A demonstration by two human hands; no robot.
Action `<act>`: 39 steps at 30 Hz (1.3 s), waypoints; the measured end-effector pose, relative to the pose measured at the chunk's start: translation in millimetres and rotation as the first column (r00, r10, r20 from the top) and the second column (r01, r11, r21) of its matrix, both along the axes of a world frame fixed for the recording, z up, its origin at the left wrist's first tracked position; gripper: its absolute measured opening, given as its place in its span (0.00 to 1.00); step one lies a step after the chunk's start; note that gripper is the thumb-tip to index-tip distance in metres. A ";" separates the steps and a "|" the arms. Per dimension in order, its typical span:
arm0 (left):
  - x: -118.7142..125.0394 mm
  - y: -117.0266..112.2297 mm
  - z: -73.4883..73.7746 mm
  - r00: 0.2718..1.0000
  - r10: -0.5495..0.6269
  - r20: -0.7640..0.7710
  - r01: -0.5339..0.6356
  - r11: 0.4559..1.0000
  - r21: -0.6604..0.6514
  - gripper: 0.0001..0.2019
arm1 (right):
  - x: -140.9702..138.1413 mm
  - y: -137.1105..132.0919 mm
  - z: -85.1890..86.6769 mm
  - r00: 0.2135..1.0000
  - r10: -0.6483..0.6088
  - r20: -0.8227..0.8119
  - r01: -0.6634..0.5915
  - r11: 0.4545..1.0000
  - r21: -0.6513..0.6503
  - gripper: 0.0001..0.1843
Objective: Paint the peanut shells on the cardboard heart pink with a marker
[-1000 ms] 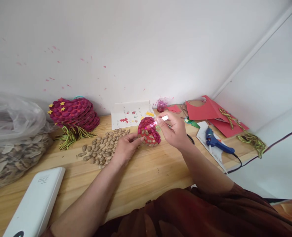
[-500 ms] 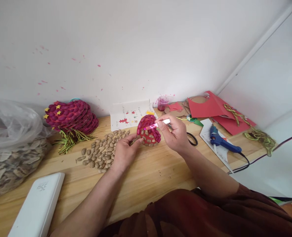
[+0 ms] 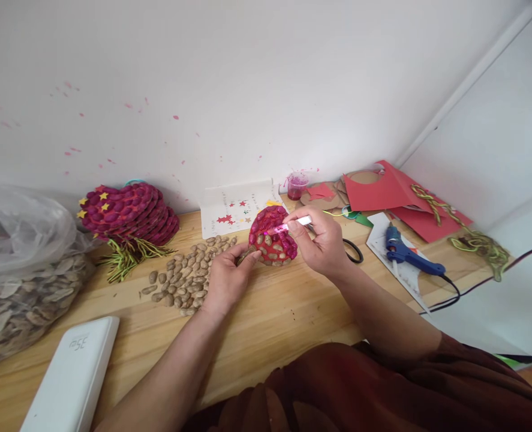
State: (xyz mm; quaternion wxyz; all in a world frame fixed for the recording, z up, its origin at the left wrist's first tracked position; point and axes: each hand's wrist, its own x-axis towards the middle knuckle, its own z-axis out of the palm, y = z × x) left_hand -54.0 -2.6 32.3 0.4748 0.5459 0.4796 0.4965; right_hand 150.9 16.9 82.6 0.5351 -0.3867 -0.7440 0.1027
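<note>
A red round piece [image 3: 272,251] covered with peanut shells lies tilted up in front of me; its upper and right shells are painted magenta, the lower ones are bare tan. My left hand [image 3: 230,270] grips its left edge between thumb and fingers. Pinched in my right hand [image 3: 317,240] is a white-handled paintbrush [image 3: 302,221], its wet magenta tip against the shells. Beside my left hand spreads a pile of loose peanut shells [image 3: 185,276]. Behind the piece, a white sheet [image 3: 216,207] carries small coloured stars.
On the left are finished-looking magenta shell pieces [image 3: 133,210] with yarn fringes, a plastic bag [image 3: 32,300] of shells and a white power bank [image 3: 74,366]. To the right lie a paint cup [image 3: 297,187], red card [image 3: 373,192], a blue glue gun [image 3: 412,257] and yarn [image 3: 481,255].
The brush tip has shifted slightly on the shells, with my right hand moving a little. My left hand keeps its hold. The view has turned slightly.
</note>
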 end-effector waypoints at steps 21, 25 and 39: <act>1.3 -1.3 2.1 1.000 -0.009 0.015 0.009 1.000 -0.011 0.15 | 0.3 -0.1 -0.2 1.000 -0.013 -0.007 0.013 1.000 -0.028 0.06; 0.6 -1.8 1.6 1.000 0.012 0.009 -0.011 0.999 -0.041 0.14 | 0.6 0.3 -1.0 1.000 -0.006 -0.022 0.005 0.999 -0.043 0.06; 6.0 -2.1 5.0 0.961 0.073 0.265 -0.015 0.976 -0.216 0.17 | -0.7 -1.9 0.1 1.000 0.001 0.019 -0.002 1.000 0.027 0.04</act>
